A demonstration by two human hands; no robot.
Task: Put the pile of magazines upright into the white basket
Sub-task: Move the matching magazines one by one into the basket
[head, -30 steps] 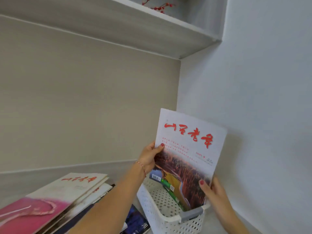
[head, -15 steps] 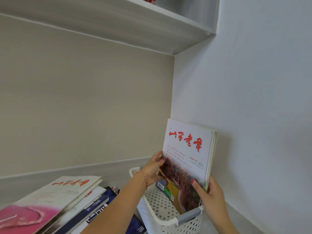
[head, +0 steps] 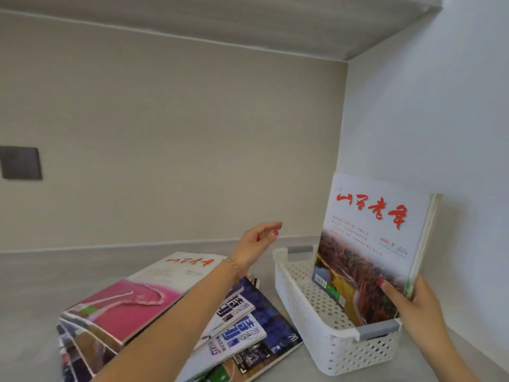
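Note:
A white perforated basket (head: 300, 296) sits on the grey surface beside the right wall. A magazine (head: 369, 244) with red lettering and a landscape cover stands upright in it against the wall, with more magazines behind it. My right hand (head: 413, 304) grips its lower right edge. My left hand (head: 256, 245) hovers free between the basket and the pile, fingers loosely apart, holding nothing. The pile of magazines (head: 176, 318) lies fanned out flat on the left, topped by a pink-covered one (head: 132, 304).
The white wall (head: 440, 119) rises right beside the basket, and a beige back wall stands behind. A shelf underside (head: 248, 20) runs overhead. A dark wall plate (head: 20, 162) is at the far left.
The magazine has gone down into the basket and stands against the wall. My left hand let go of it and moved left toward the pile. The view shifted down and left.

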